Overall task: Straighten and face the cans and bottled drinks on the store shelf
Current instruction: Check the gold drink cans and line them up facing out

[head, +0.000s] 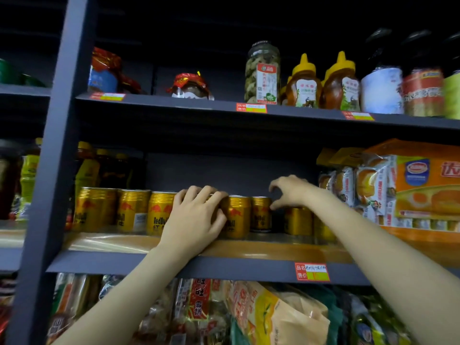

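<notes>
Cans sit under left grip, beside right grip.

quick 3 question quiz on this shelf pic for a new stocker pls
1. True or false: the left hand is wrapped round a gold can in the row on the middle shelf.
2. What sits just right of the gold cans? A) honey bottles B) wrapped cakes beside an orange box C) green bags
3. Fill in: the right hand has its fingers curved above the gold can with its thumb at the can's ____ side.

Key
1. True
2. B, the wrapped cakes and orange box
3. Right; a firm grip cannot be told.
</notes>
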Demonstrator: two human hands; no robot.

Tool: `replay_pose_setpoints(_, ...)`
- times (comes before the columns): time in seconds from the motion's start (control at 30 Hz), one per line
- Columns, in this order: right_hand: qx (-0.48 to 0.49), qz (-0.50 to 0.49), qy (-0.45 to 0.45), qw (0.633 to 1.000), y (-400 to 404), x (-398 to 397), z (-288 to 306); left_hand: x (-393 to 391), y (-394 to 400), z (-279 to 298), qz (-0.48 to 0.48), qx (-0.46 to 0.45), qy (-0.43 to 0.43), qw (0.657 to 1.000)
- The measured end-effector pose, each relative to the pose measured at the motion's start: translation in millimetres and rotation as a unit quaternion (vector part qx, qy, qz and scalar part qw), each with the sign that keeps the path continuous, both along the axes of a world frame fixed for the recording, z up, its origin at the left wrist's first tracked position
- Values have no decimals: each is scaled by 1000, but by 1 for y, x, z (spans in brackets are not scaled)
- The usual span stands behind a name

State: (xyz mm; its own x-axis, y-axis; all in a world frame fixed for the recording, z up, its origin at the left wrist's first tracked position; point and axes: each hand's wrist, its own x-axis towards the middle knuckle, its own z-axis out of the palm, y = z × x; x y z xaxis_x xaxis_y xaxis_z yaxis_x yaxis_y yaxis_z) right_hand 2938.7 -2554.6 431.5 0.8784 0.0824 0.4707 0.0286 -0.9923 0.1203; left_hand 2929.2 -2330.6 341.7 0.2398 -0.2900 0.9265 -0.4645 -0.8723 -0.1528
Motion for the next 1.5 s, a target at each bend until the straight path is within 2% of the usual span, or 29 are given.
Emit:
replay_pose_setpoints(0.13, 11, -70, 146, 987, -39, -30, 7, 1, 0, -1, 0, -2, -3, 1000)
replay_pose_setpoints(0.2, 28, -69, 172, 982, -54, -40, -1, 1, 0, 0, -2, 0, -1, 1000)
replay_pose_setpoints(0.33, 88, 6, 108, 990, -68, -42, -12, 1, -1, 0, -1, 0, -3, 1000)
replay_pose_setpoints(0.5, 59, -7, 4, 998, -55, -38, -21, 1, 0, 0, -3, -1, -3, 1000)
replay_pose_setpoints(0.63, 99, 28, -54, 993, -50, -39, -25, 1, 0, 0, 0, 2, 4, 1000)
replay_pose_setpoints(0.93, 188, 139, -83, 969, -9, -25, -27, 1, -1, -1, 1, 0, -4, 1000)
replay_pose_setpoints(1.27, 194, -14, -138, 971, 20, 17, -38, 0, 0, -1, 1, 1, 2, 1000)
replay_pose_setpoints(1.33, 202, -12, -127, 971, 18, 23, -36, 0, 1, -1, 1, 3, 7, 1000)
replay_pose_setpoints(1.43, 256, 48, -75, 963, 2, 13, -27, 0, 1, -1, 2, 4, 7, 1000)
replay_pose_setpoints(1.5, 248, 60, -31, 966, -12, -2, -22, 1, 1, -1, 1, 0, 6, 1000)
